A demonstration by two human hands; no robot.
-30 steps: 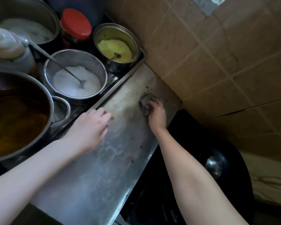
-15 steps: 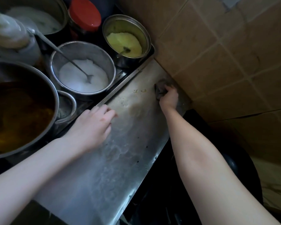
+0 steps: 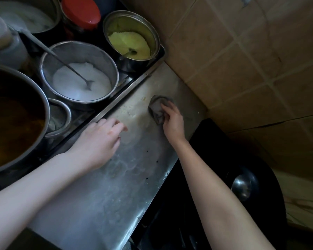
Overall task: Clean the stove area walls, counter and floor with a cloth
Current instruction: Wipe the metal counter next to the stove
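A white-powder pot (image 3: 98,56) stands beside a yellow-paste pot (image 3: 134,22), near a red-lidded jar (image 3: 80,11).

Probably a kitchen; pots (image 3: 79,76), tiled wall (image 3: 251,60)

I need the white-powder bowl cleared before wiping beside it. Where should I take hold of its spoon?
Pinch the spoon by its thin handle, just above the far-left rim of the bowl. Come from the left with the left hand, which is free while the right hand grips the cloth. The head lies in the powder, but the handle slants up clear of the rim.
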